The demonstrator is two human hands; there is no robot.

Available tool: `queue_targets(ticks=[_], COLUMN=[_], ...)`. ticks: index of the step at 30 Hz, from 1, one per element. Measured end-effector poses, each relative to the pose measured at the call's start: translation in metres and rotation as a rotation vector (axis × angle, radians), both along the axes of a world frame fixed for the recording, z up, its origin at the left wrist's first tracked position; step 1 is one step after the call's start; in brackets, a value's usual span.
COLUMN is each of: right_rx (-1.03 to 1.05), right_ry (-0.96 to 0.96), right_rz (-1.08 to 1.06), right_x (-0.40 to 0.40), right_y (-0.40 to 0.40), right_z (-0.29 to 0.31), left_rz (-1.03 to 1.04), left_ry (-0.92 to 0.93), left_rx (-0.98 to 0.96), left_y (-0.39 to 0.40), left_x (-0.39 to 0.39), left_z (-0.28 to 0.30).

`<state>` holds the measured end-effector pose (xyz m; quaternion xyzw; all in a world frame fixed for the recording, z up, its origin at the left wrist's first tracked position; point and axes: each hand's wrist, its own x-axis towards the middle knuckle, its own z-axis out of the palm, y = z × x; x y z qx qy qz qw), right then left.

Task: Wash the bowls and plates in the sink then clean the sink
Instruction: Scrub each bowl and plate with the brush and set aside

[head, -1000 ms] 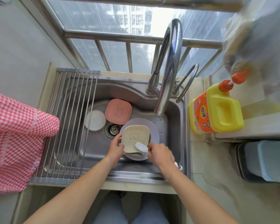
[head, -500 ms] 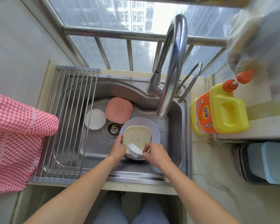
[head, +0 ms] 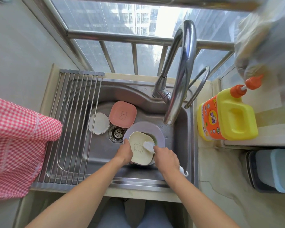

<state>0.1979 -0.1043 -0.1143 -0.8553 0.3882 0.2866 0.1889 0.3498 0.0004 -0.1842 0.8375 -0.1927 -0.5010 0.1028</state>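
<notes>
In the steel sink (head: 184, 129), my left hand (head: 124, 153) grips the left edge of a cream square plate (head: 139, 153) with a bear print, tilted over a lavender round plate (head: 148, 129). My right hand (head: 166, 157) holds a white dish brush (head: 148, 146) whose head presses on the cream plate; its handle end sticks out behind my wrist. A green dish shows just under the cream plate. A pink square plate (head: 123, 114) and a small white round dish (head: 99, 123) lie at the back left of the basin, beside the drain (head: 117, 133).
A roll-up rack (head: 72, 129) covers the sink's left part, with a red checked cloth (head: 15, 145) draped left of it. The tall faucet (head: 179, 79) arches over the basin. A yellow detergent jug (head: 227, 116) stands on the right counter, a blue container (head: 278, 170) nearer me.
The cream plate has been tilted and turned in my left hand, and the brush has slid across it toward the right. The view has shifted slightly.
</notes>
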Motion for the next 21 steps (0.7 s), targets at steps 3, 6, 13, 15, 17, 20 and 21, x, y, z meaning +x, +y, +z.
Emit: queue_targets(ticks=[3, 6, 13, 15, 17, 20, 21], right_rx=[0.13, 0.145, 0.083, 0.212, 0.234, 0.074, 0.032], right_ry=[0.039, 0.047, 0.004, 0.0, -0.002, -0.046, -0.067], right_rz=[-0.039, -0.02, 0.068, 0.018, -0.015, -0.024, -0.042], right_x=[-0.002, 0.001, -0.004, -0.01, -0.013, -0.012, -0.01], right_y=[-0.003, -0.017, -0.014, -0.009, -0.016, -0.024, -0.022], right_z=[0.004, 0.003, 0.002, 0.002, 0.0, -0.004, -0.004], left_rz=[-0.018, -0.063, -0.11, -0.121, -0.137, -0.094, -0.061], left_ry=[-0.062, -0.086, -0.12, -0.114, -0.092, -0.026, 0.009], left_rx=[-0.052, -0.104, -0.136, -0.147, -0.14, -0.113, -0.106], left_y=[-0.003, -0.006, -0.004, -0.005, -0.004, 0.0, 0.002], left_x=[0.0, -0.003, -0.001, -0.001, -0.003, -0.004, -0.004], left_z=[0.002, 0.003, 0.005, 0.007, 0.009, 0.009, 0.009])
